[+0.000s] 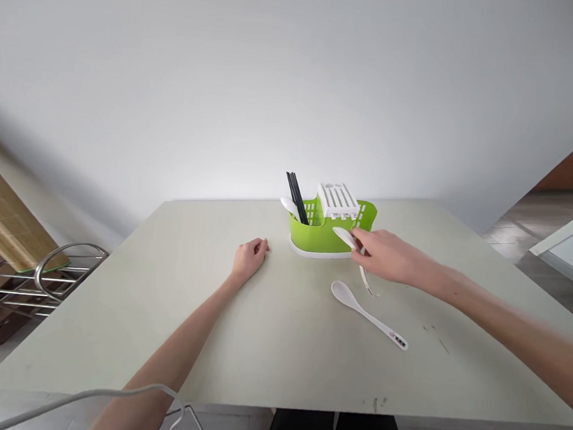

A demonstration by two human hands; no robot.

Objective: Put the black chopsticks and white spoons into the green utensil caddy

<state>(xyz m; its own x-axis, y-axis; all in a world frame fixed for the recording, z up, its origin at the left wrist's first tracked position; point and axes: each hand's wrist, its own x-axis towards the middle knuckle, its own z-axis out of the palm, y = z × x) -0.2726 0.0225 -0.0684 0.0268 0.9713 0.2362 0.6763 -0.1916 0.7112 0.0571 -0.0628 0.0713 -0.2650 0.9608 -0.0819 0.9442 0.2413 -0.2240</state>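
Observation:
My right hand point(382, 253) pinches a white spoon point(343, 236) in front of the basket. Its bowl points up and left, and its handle slants down toward the table. Just behind it stands a green cutlery basket point(314, 239) with a white base and a white slotted holder point(338, 201) on top. Black chopsticks point(296, 199) and another white spoon point(290, 206) lean in the basket's left part. A third white spoon point(358, 308) lies on the table below my right hand. My left hand point(250, 259) rests closed on the table, left of the basket, with nothing visible in it.
The pale table point(265, 347) reaches back to a white wall point(257, 92). A grey cable point(100, 393) crosses my left forearm near the front edge. At the left stand a metal rack point(34, 286) and a wooden board point(10, 211).

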